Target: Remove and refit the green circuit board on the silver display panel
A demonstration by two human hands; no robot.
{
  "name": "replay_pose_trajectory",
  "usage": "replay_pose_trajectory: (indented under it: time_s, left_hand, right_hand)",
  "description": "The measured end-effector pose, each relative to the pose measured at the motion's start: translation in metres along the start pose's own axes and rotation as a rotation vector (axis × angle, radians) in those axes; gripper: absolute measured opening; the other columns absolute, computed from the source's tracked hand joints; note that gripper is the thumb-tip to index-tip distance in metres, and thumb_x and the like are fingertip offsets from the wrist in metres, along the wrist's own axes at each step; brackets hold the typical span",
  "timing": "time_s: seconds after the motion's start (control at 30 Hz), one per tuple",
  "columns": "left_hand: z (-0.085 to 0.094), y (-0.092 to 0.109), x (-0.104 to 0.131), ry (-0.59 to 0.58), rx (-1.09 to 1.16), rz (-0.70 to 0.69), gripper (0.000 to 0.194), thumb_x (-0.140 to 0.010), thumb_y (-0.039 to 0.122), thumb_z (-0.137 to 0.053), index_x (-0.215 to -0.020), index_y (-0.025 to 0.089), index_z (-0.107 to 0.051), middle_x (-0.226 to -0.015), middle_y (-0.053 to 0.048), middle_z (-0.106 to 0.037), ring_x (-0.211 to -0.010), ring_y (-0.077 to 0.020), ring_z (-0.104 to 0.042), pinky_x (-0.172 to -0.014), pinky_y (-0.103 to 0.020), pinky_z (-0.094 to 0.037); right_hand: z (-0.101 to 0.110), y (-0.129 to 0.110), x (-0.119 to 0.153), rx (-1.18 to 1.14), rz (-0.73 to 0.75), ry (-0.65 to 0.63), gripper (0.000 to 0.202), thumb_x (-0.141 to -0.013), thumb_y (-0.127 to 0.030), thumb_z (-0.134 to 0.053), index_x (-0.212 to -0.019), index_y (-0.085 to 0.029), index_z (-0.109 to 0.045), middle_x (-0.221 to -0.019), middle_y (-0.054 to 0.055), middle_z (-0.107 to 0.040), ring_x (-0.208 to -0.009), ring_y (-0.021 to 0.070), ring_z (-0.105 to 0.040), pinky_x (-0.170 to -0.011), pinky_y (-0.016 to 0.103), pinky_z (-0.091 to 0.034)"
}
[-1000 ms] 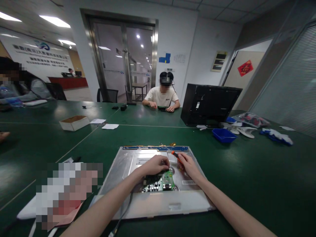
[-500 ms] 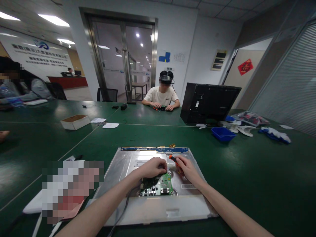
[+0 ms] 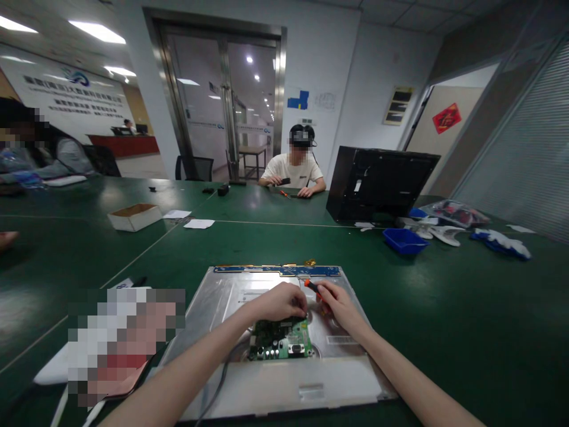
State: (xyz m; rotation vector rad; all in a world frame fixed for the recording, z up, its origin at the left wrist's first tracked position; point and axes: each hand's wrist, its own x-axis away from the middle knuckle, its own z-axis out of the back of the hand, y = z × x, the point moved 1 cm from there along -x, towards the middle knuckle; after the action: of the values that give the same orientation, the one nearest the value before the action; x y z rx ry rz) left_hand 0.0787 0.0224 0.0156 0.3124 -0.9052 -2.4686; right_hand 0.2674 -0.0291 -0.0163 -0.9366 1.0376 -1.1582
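A flat silver metal panel (image 3: 333, 382) lies on the green table, with a green circuit board (image 3: 278, 344) on its middle and a blue strip board (image 3: 262, 270) along its far edge. My left hand (image 3: 288, 301) is over the board's far right corner, its fingers pressed together; whatever they pinch is too small or hidden to name. Just to the right, my right hand (image 3: 333, 299) is closed round a screwdriver with an orange and black handle (image 3: 312, 286). The screwdriver's shaft cannot be made out. A grey cable runs from the board's left side towards me.
A pixelated white and pink item (image 3: 128, 344) lies left of the panel. Farther off are an open box (image 3: 136, 218), white papers (image 3: 199, 224), a blue tray (image 3: 405, 241), a black monitor (image 3: 384, 184) and gloves (image 3: 500, 243). A person sits across the table, another at far left.
My left hand has shifted slightly right over the board's corner. My right hand keeps its hold on the screwdriver. The person opposite has lifted a dark object.
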Motion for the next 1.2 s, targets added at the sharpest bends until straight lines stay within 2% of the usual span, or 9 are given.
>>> replay_pose_trajectory:
  time_s: [0.2,0.5,0.7,0.87,1.07,1.2]
  left_hand:
    - [-0.005,-0.003,-0.003,-0.002,0.044,0.009,0.008,-0.074,0.017,-0.071,-0.08,0.017,-0.075,-0.08,-0.001,-0.07,-0.076,-0.0159,-0.062,-0.073,-0.021,-0.042]
    - [-0.004,-0.007,0.0,0.034,0.127,0.018,0.01,-0.074,0.02,-0.071,-0.082,0.016,-0.074,-0.08,-0.002,-0.071,-0.074,-0.0157,-0.062,-0.07,-0.021,-0.043]
    - [-0.005,-0.008,0.0,0.022,0.12,-0.043,0.011,-0.077,0.02,-0.069,-0.085,0.016,-0.075,-0.081,-0.003,-0.071,-0.077,-0.0159,-0.062,-0.072,-0.021,-0.043]
    - [-0.003,-0.008,0.002,0.011,0.149,-0.04,0.012,-0.076,0.018,-0.069,-0.086,0.017,-0.075,-0.083,-0.002,-0.071,-0.077,-0.0157,-0.063,-0.073,-0.021,-0.044]
    - [-0.003,-0.008,0.002,0.032,0.187,0.009,0.012,-0.074,0.018,-0.07,-0.084,0.017,-0.076,-0.081,-0.003,-0.071,-0.077,-0.0161,-0.063,-0.072,-0.022,-0.045]
    - [-0.005,-0.012,0.001,0.032,0.207,-0.014,0.013,-0.075,0.02,-0.07,-0.085,0.016,-0.076,-0.081,-0.004,-0.071,-0.075,-0.0161,-0.063,-0.07,-0.021,-0.045]
  right_hand:
    - [0.001,0.004,0.0,-0.015,-0.01,-0.019,0.037,-0.086,-0.056,-0.049,-0.09,-0.022,-0.062,-0.068,-0.001,-0.052,-0.049,0.0115,-0.045,-0.044,0.023,-0.034]
    - [0.002,0.002,0.001,-0.018,-0.035,-0.001,0.037,-0.084,-0.056,-0.05,-0.097,-0.023,-0.061,-0.064,-0.003,-0.05,-0.047,0.0122,-0.045,-0.043,0.024,-0.034]
    - [0.002,-0.001,0.003,-0.019,-0.032,-0.004,0.038,-0.084,-0.057,-0.05,-0.096,-0.022,-0.059,-0.064,-0.003,-0.051,-0.045,0.0107,-0.045,-0.04,0.023,-0.032]
    - [0.002,-0.007,0.005,-0.014,-0.029,0.034,0.038,-0.084,-0.056,-0.051,-0.1,-0.022,-0.057,-0.068,-0.003,-0.055,-0.041,0.0094,-0.043,-0.037,0.023,-0.031]
    - [0.024,-0.026,0.002,0.006,0.033,0.221,0.032,-0.075,-0.048,-0.066,-0.088,-0.022,-0.052,-0.062,-0.006,-0.05,-0.045,0.0093,-0.044,-0.043,0.023,-0.036]
    - [0.046,-0.06,-0.002,0.038,0.109,0.299,0.03,-0.074,-0.045,-0.07,-0.086,-0.021,-0.056,-0.066,-0.003,-0.053,-0.05,0.0106,-0.046,-0.046,0.024,-0.038]
